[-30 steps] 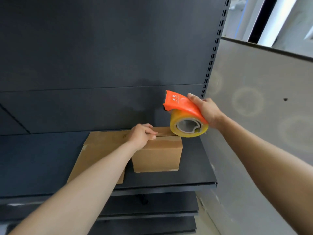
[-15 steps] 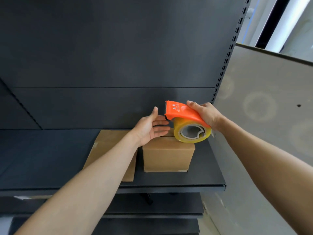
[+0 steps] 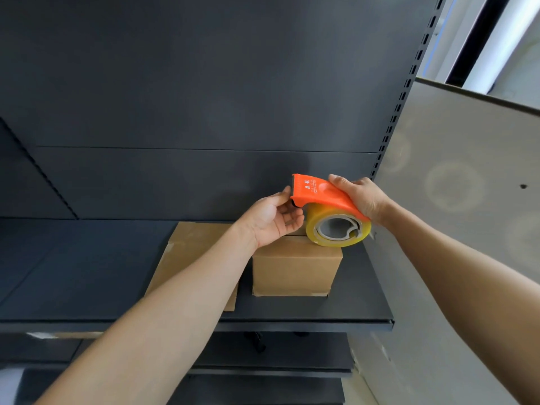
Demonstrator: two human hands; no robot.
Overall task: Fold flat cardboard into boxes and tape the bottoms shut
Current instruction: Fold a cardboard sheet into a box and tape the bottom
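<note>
A small folded cardboard box (image 3: 296, 267) stands on the dark shelf (image 3: 87, 273). A flat cardboard sheet (image 3: 190, 249) lies just left of it, partly under my left forearm. My right hand (image 3: 361, 197) grips an orange tape dispenser (image 3: 321, 195) with a yellowish tape roll (image 3: 337, 229), held just above the box's top right. My left hand (image 3: 274, 217) is raised off the box, and its thumb and fingertips pinch at the dispenser's front end. Whether a tape end is between the fingers cannot be seen.
The shelf's front edge (image 3: 292, 324) runs below the box, with lower shelves beneath. A dark back panel (image 3: 204, 97) rises behind. A slotted upright (image 3: 400, 106) and a grey side panel (image 3: 453, 229) close off the right.
My left hand lifted off the box top, opened, then rose to the dispenser's front end. The dispenser stayed above the box.
</note>
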